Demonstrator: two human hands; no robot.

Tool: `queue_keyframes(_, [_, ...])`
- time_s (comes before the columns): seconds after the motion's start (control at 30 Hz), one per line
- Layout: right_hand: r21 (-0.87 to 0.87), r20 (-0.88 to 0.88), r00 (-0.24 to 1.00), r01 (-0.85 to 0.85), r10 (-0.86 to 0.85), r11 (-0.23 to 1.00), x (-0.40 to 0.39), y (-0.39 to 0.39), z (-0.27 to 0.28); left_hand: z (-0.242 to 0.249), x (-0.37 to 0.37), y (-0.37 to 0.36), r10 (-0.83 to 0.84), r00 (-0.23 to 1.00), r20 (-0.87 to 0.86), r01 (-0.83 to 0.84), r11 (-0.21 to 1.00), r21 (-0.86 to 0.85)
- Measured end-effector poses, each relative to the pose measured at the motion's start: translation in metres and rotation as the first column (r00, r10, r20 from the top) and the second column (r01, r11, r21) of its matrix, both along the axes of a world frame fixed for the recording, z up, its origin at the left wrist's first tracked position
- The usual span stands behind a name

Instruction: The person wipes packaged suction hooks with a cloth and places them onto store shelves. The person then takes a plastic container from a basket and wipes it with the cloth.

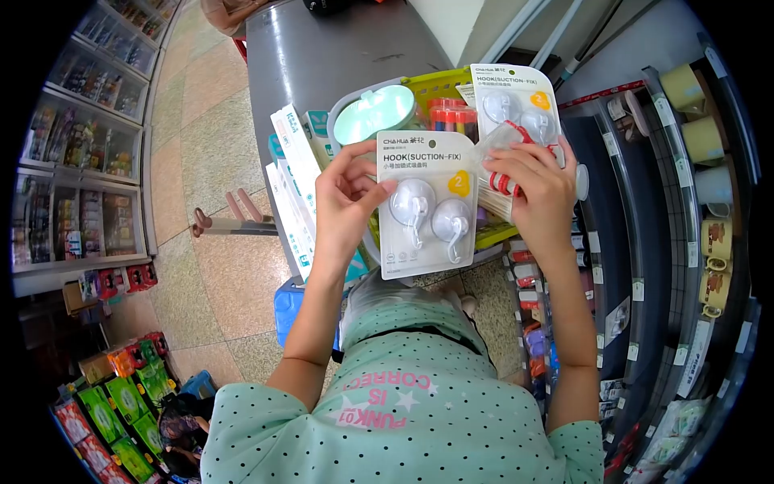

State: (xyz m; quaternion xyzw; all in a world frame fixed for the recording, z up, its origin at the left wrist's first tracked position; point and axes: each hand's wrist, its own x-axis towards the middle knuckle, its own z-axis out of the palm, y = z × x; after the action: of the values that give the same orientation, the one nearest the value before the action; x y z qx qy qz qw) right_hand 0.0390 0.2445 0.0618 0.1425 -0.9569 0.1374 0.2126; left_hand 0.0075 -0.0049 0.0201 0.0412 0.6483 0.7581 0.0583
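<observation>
My left hand grips the left edge of a suction hook pack, thumb on the front and fingers behind. The pack is a white card with two hooks under clear plastic, facing me upright. At the right, my right hand is closed around a clear plastic bag with red ties. A second suction hook pack stands right behind that hand, its lower part hidden. Below both packs is a yellow-green basket. In it are a mint-green lidded container and a bundle of red-capped sticks.
White and teal boxes stand left of the basket on a dark grey table. Stocked shelves run close along my right. Glass-fronted cabinets line the far left beyond the tiled floor. A blue stool is below the table.
</observation>
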Motion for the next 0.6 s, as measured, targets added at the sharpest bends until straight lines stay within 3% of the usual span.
queue_keyframes(0.17, [-0.084,-0.111,0.989,-0.111,0.101,0.99,0.005,-0.026,0.01,0.002,0.001,0.002,-0.001,1.0,-0.005,0.001,1.0,0.008])
queue_keyframes(0.4, [-0.037,0.048,0.998,0.049,-0.047,0.998,0.012,-0.002,-0.011,-0.004,0.0,0.001,0.045,0.999,-0.028,-0.044,0.998,0.04])
queue_keyframes(0.6, [-0.095,-0.12,0.988,0.085,-0.096,0.992,0.013,-0.009,0.005,0.005,-0.001,0.0,0.066,0.997,-0.026,-0.065,0.997,0.049])
